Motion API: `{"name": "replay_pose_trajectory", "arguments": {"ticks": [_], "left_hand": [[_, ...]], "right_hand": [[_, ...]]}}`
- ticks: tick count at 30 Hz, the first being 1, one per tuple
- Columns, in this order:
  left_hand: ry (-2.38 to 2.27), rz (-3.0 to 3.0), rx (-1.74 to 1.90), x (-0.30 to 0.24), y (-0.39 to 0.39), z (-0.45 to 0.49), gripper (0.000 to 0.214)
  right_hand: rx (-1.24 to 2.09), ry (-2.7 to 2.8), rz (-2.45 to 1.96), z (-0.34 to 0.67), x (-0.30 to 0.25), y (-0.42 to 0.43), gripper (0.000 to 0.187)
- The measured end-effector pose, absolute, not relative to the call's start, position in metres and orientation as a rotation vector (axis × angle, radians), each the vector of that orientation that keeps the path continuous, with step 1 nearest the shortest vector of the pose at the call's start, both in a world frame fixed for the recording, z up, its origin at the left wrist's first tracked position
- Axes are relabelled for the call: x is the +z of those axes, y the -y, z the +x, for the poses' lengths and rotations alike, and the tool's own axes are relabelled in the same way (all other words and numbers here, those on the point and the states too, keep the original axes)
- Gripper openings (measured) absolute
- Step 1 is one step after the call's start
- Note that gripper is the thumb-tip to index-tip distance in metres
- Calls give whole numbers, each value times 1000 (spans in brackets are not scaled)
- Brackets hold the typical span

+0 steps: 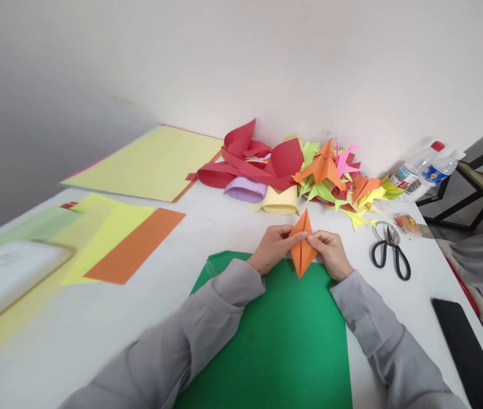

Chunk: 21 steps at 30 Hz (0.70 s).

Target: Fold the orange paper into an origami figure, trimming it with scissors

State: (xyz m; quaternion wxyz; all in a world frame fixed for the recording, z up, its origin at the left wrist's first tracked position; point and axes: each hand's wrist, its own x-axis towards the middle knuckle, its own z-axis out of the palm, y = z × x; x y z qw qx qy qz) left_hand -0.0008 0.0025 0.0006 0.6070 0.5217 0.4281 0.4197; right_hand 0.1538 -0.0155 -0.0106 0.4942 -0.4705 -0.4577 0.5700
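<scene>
A folded orange paper piece [302, 245], diamond-shaped with a centre crease, is held upright above a green paper sheet [275, 335]. My left hand [272, 247] pinches its left side, fingers closed on the fold. My right hand [331, 253] pinches its right side in the same way. Both grey sleeves rest over the green sheet on the white table [232, 227].
A heap of folded paper figures and red paper scraps [292, 167] lies against the wall. Black scissors [390, 253] sit to the right, two plastic bottles [422, 170] beyond them. Yellow and orange sheets [134, 244] lie at left; a black phone [466, 352] at the right edge.
</scene>
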Motion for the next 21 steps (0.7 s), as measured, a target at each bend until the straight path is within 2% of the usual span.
{"name": "replay_pose_trajectory", "arguments": {"ticks": [5, 11, 16, 21], "left_hand": [[-953, 1200, 1012, -4, -5, 0, 48], [-923, 1262, 1078, -5, -6, -1, 35], [-935, 1197, 929, -2, -3, -1, 35], [-912, 1206, 956, -3, -4, -2, 32]], "right_hand": [[1258, 1114, -1165, 153, -10, 13, 28], [1113, 1105, -1203, 153, -12, 12, 27], [1113, 1089, -1211, 151, -12, 13, 24], [1107, 1077, -1208, 150, -11, 13, 23]]}}
